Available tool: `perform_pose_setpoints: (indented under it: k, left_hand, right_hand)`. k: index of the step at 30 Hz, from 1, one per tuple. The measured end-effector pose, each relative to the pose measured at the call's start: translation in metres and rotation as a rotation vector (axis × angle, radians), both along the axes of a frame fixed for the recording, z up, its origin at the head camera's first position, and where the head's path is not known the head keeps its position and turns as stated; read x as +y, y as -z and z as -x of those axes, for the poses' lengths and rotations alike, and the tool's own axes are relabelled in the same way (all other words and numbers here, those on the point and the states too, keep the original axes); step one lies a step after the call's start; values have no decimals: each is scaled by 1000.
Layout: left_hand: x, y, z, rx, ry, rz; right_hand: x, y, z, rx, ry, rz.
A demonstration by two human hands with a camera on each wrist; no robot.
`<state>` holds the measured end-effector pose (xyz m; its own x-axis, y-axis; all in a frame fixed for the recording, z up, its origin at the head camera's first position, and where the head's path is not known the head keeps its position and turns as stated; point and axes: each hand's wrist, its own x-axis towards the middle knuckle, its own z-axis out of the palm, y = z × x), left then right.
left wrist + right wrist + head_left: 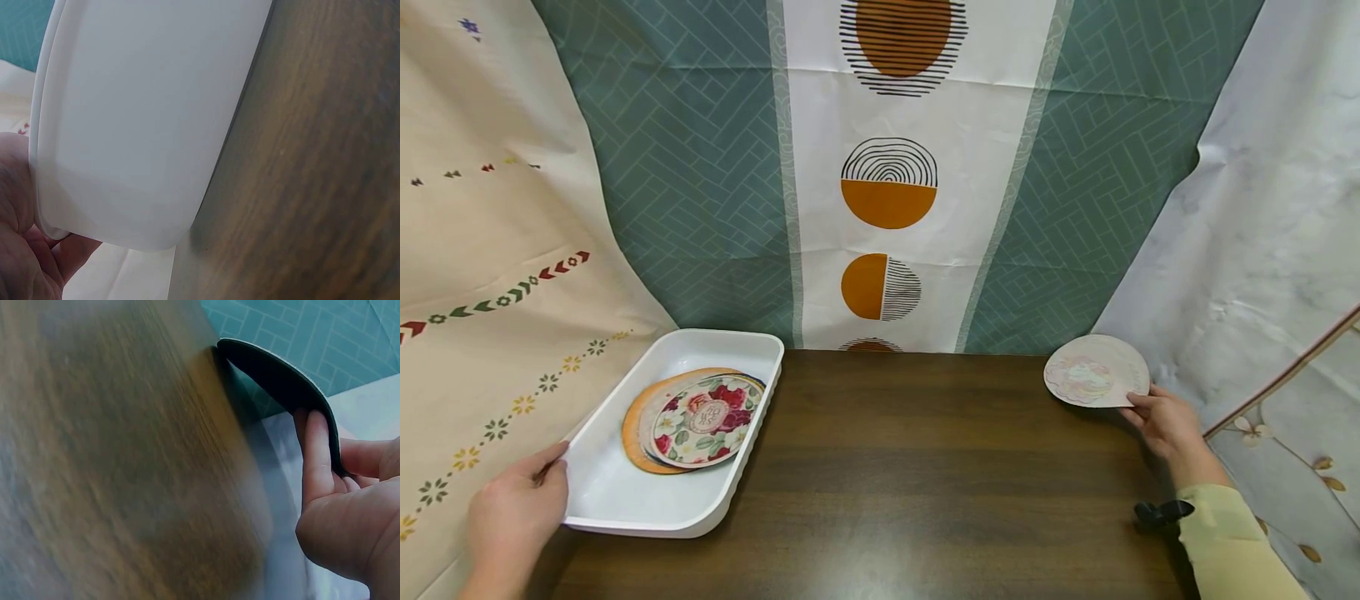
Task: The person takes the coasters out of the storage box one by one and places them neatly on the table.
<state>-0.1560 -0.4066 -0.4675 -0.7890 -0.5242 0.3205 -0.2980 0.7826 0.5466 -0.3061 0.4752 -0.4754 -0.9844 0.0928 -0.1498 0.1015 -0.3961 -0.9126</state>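
Observation:
On the left stands a white plastic tray (617, 508), its near left side pinched by my left hand (520, 508). The left wrist view has the tray wall (144, 125) up close, with the left hand (25, 225) at its corner. Inside the tray lies a pile of overlapping round coasters, a rose-patterned coaster (707, 421) on top and an orange-edged one (634, 433) beneath. At the far right, my right hand (1168, 425) holds a pale round coaster (1090, 367) by its edge, fingers underneath. Its dark underside (275, 378) faces the right wrist camera, tilted above the table.
A dark brown wooden table (925, 467) spans the space between the hands. Green and white patterned cloth (700, 167) hangs along its back edge. Cream cloth (490, 208) drapes down the left side, and white floral cloth (1285, 250) covers the right.

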Motion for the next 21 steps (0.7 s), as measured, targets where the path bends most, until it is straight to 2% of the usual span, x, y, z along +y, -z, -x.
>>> perform_pose_setpoints:
  k: [5, 10, 18, 21]
  left_hand:
    - [-1, 1, 0, 21, 0, 1]
    - [1, -1, 1, 11, -3, -6]
    - [5, -1, 3, 12, -6, -7]
    - [5, -1, 1, 6, -1, -10]
  right_hand:
    - [6, 1, -1, -35, 24, 7]
    - [11, 3, -1, -27, 24, 30]
    - [24, 8, -8, -3, 21, 145]
    - [26, 9, -9, -4, 8, 152]
